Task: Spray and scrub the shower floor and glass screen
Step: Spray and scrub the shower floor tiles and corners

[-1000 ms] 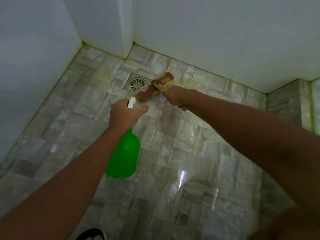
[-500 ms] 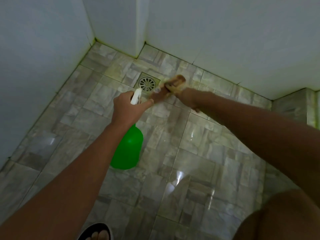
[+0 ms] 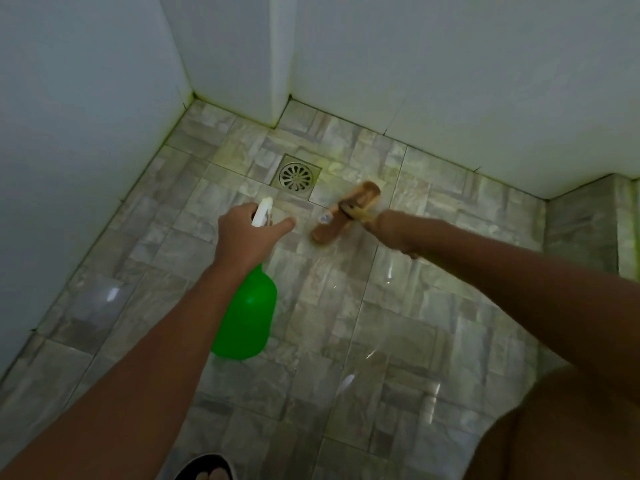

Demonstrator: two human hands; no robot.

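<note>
— Any writing I can pick up from here?

— None I can read. The green spray bottle (image 3: 247,317) hanging below my left hand (image 3: 242,237) shows plain plastic on the side facing me, and I see no print on its white trigger head (image 3: 262,211) above my fingers.

— And the brush?

— The scrub brush (image 3: 341,213) just beyond my right hand (image 3: 391,230) has a small pale patch (image 3: 324,218) on its back, near the fingers. It could be a sticker, but it is too blurred to tell, let alone read.

— The drain?

— The floor drain (image 3: 296,175), beyond both hands, shows only its slotted pattern; no lettering I can make out.
</note>
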